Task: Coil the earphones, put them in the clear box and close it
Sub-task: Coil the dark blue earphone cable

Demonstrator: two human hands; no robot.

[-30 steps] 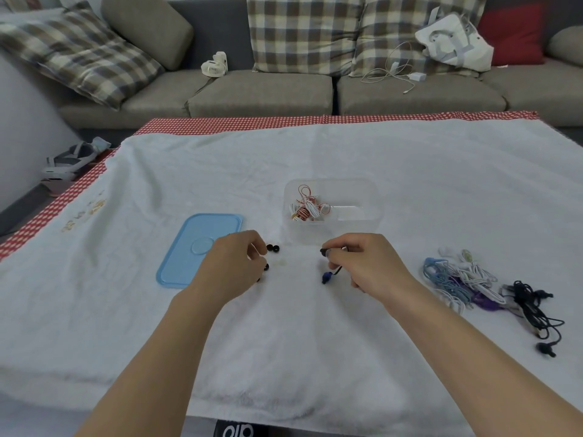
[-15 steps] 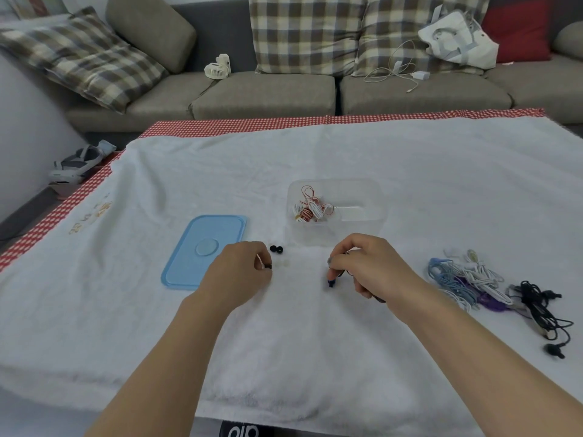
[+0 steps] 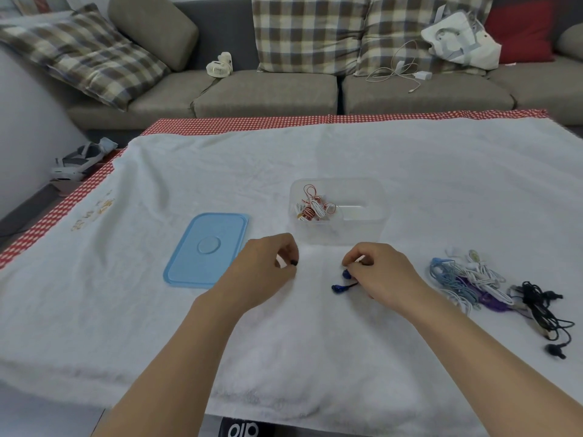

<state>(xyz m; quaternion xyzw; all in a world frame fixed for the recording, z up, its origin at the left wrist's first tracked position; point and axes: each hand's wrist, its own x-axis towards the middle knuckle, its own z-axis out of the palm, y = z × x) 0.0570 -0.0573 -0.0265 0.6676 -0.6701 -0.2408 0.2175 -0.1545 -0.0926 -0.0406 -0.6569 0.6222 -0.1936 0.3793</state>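
The clear box (image 3: pixel 375 230) stands open on the white towel, with a coiled red-and-white earphone (image 3: pixel 310 209) inside at its left. Its blue lid (image 3: pixel 206 250) lies flat to the left. In front of the box, my left hand (image 3: pixel 265 272) has its fingers curled and pinches the black earbud end of an earphone. My right hand (image 3: pixel 381 275) pinches the other end of that earphone; blue earbuds (image 3: pixel 342 282) stick out beside its fingers. Most of the cable is hidden under my hands.
A pile of tangled earphones (image 3: pixel 467 279), blue, white and purple, lies to the right, with a black earphone (image 3: pixel 542 310) beyond it. The towel (image 3: pixel 315 357) covers a table with a red checked border (image 3: pixel 220 124). A sofa with cushions, a small fan and a bag stands behind.
My hands moved a little closer together in front of the box. The blue earbuds now stick out further below my right hand, and fewer black earbuds show by my left fingers.
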